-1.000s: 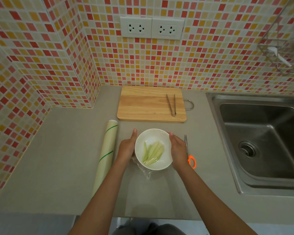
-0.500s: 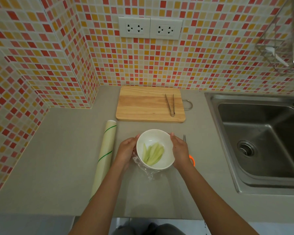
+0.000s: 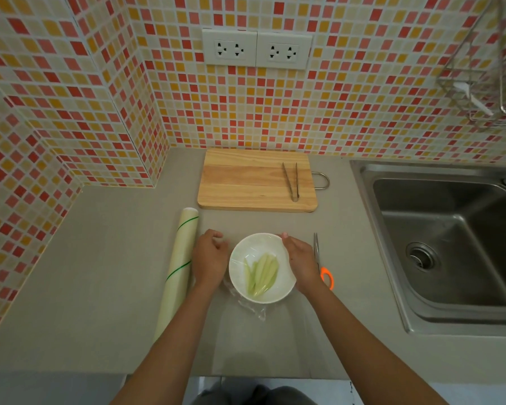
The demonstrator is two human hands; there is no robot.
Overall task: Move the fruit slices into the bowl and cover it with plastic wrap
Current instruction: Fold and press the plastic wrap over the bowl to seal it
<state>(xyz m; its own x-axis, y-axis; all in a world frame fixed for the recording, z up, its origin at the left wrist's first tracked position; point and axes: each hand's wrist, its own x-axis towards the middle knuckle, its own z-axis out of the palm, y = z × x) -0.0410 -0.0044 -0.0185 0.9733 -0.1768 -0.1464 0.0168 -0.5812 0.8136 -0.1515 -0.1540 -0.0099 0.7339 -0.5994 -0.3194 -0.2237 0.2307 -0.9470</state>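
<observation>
A white bowl [image 3: 256,247] stands on the grey counter near the front edge, with several pale green fruit slices [image 3: 262,273] lying in it. Clear plastic wrap [image 3: 251,309] is stretched over the bowl's top, and a crumpled edge of it sticks out at the bowl's near side. My left hand [image 3: 209,258] is at the bowl's left side with its fingers curled, gripping the wrap's edge. My right hand [image 3: 301,261] lies against the bowl's right side, thumb on the far rim, pressing the wrap down.
A roll of plastic wrap [image 3: 178,270] lies just left of my left hand. Orange-handled scissors [image 3: 326,276] lie right of my right hand. A wooden cutting board [image 3: 246,182] with metal tongs [image 3: 291,182] is behind the bowl. A steel sink [image 3: 450,244] is on the right.
My left hand has come off the bowl's wall and curled into a fist a little to the left. My right hand stays against the right rim. The bowl has barely moved.
</observation>
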